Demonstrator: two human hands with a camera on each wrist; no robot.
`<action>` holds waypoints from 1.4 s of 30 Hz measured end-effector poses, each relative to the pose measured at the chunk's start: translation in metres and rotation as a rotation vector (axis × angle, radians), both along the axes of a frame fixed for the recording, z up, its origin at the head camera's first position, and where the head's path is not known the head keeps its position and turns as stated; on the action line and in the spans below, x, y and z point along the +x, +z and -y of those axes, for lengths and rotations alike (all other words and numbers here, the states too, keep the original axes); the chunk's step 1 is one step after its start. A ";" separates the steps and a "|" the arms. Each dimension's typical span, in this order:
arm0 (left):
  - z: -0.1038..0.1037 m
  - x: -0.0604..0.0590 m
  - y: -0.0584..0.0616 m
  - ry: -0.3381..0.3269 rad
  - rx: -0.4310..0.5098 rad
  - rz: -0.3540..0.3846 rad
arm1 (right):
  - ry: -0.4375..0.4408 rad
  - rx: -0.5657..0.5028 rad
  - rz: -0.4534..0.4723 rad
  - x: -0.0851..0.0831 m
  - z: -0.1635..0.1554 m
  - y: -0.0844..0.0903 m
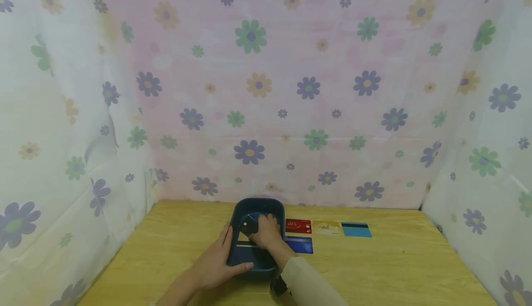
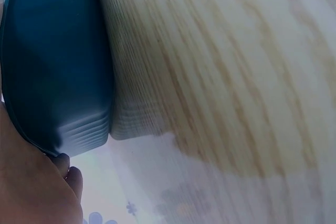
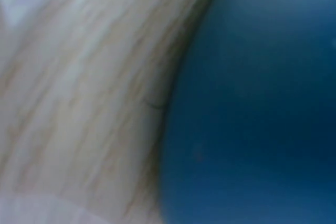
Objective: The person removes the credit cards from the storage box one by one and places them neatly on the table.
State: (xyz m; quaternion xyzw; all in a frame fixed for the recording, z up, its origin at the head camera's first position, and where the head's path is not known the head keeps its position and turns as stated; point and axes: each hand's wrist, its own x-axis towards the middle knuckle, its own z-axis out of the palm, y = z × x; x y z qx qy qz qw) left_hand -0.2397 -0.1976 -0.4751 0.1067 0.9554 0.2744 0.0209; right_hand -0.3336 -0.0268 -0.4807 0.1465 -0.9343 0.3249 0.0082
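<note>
A dark blue plastic box with rounded corners stands on the table in the head view. My left hand holds its left side, fingers along the outer wall and thumb across the near left rim; the left wrist view shows this hand against the box. Inside the box, my right hand pinches a black card, its fingertips partly hidden. Below that card lies a pale card with a dark stripe, partly covered by the hand. In the right wrist view, only the box's blue wall shows, blurred.
Right of the box lie a red VIP card, a pale gold card, a light blue card with a dark stripe and a dark blue card. Flowered cloth surrounds the wooden table on three sides.
</note>
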 end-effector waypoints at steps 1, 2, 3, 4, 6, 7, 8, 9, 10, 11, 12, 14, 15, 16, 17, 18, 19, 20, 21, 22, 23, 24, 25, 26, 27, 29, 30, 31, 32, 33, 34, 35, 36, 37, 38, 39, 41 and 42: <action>0.000 0.000 0.001 -0.001 -0.002 -0.001 | 0.005 -0.002 -0.004 -0.001 0.000 -0.001; 0.000 0.000 0.001 -0.003 -0.001 -0.002 | 0.009 -0.003 -0.004 -0.002 0.001 -0.001; 0.000 0.000 0.001 -0.003 -0.001 -0.002 | 0.012 -0.004 -0.005 -0.002 0.001 -0.002; 0.000 0.000 0.002 -0.003 0.000 -0.001 | 0.013 -0.005 -0.004 -0.002 0.001 -0.002; 0.000 0.000 0.001 -0.003 0.001 0.001 | 0.011 -0.014 0.000 -0.003 0.001 -0.003; 0.000 0.000 0.001 -0.001 0.000 0.003 | 0.007 -0.020 0.005 -0.003 0.001 -0.003; 0.000 -0.001 0.001 0.001 0.000 0.005 | 0.001 -0.027 0.010 -0.003 0.001 -0.003; 0.000 -0.001 0.000 0.003 -0.001 0.007 | -0.004 -0.035 0.014 -0.003 0.001 -0.003; 0.000 -0.001 0.000 0.004 -0.002 0.007 | -0.011 -0.038 0.019 -0.003 0.001 -0.004; -0.001 -0.001 0.000 0.005 -0.003 0.007 | -0.016 -0.040 0.018 -0.003 0.001 -0.004; -0.001 -0.001 0.000 0.007 -0.004 0.007 | -0.022 -0.041 0.017 -0.003 0.001 -0.005; 0.000 -0.001 0.000 0.006 -0.004 0.008 | -0.032 -0.040 0.006 -0.004 0.001 -0.006; 0.000 -0.001 0.000 0.005 -0.003 0.008 | -0.037 -0.035 0.001 -0.005 0.001 -0.007; -0.001 -0.001 0.000 0.004 -0.002 0.010 | -0.041 -0.030 -0.006 -0.005 0.001 -0.008; -0.001 -0.001 0.000 0.004 -0.002 0.011 | -0.045 -0.028 -0.013 -0.005 0.001 -0.008; -0.001 -0.001 0.000 0.004 -0.001 0.012 | -0.047 -0.027 -0.017 -0.005 0.001 -0.008; -0.001 -0.001 0.000 0.004 0.000 0.012 | -0.048 -0.025 -0.021 -0.005 0.001 -0.008; -0.001 -0.001 0.000 0.004 0.001 0.013 | -0.048 -0.020 -0.024 -0.005 0.001 -0.008; -0.001 -0.001 0.000 0.004 0.002 0.012 | -0.048 -0.014 -0.024 -0.004 0.001 -0.007; -0.001 -0.001 0.000 0.003 0.002 0.011 | -0.047 -0.007 -0.029 -0.004 0.001 -0.007; -0.001 -0.001 0.000 0.003 0.002 0.011 | -0.046 0.000 -0.035 -0.003 0.001 -0.006; -0.001 -0.001 0.000 0.002 0.002 0.011 | -0.043 0.011 -0.042 -0.003 0.001 -0.006; 0.000 -0.001 0.000 0.001 0.001 0.011 | -0.042 0.021 -0.049 -0.003 0.001 -0.006; 0.000 -0.001 0.000 -0.001 0.000 0.011 | -0.042 0.035 -0.051 -0.002 0.001 -0.006; 0.000 -0.001 0.000 -0.002 0.000 0.012 | -0.039 0.042 -0.054 -0.002 0.000 -0.006; 0.000 -0.001 -0.001 -0.005 0.000 0.013 | -0.033 0.044 -0.055 -0.002 0.000 -0.006; 0.000 -0.001 -0.001 -0.005 -0.001 0.014 | -0.027 0.038 -0.053 -0.002 0.000 -0.006; 0.000 -0.001 -0.001 -0.005 -0.001 0.016 | -0.023 0.032 -0.050 -0.002 0.000 -0.006; 0.000 -0.001 -0.001 -0.005 -0.001 0.018 | -0.018 0.026 -0.053 -0.002 -0.001 -0.006; 0.000 -0.001 -0.001 -0.004 -0.001 0.019 | -0.011 0.014 -0.060 -0.002 -0.001 -0.005; 0.000 -0.001 -0.001 -0.001 -0.002 0.022 | -0.006 0.005 -0.065 -0.002 -0.001 -0.005; 0.000 -0.001 -0.001 0.002 -0.003 0.024 | -0.002 -0.002 -0.072 -0.002 -0.002 -0.004; 0.000 -0.001 -0.001 0.005 -0.003 0.025 | 0.002 -0.013 -0.082 -0.002 -0.002 -0.004; 0.000 -0.001 0.000 0.008 -0.001 0.025 | 0.005 -0.025 -0.088 -0.002 -0.002 -0.003; 0.000 -0.001 0.000 0.009 -0.001 0.026 | 0.009 -0.042 -0.098 -0.002 -0.002 -0.003; 0.000 -0.001 0.000 0.011 0.001 0.026 | 0.012 -0.060 -0.101 -0.002 -0.002 -0.003; 0.000 -0.001 0.000 0.014 0.004 0.025 | 0.019 -0.089 -0.108 -0.003 -0.002 -0.003; -0.001 -0.001 0.000 0.014 0.004 0.024 | 0.025 -0.101 -0.112 -0.003 -0.002 -0.003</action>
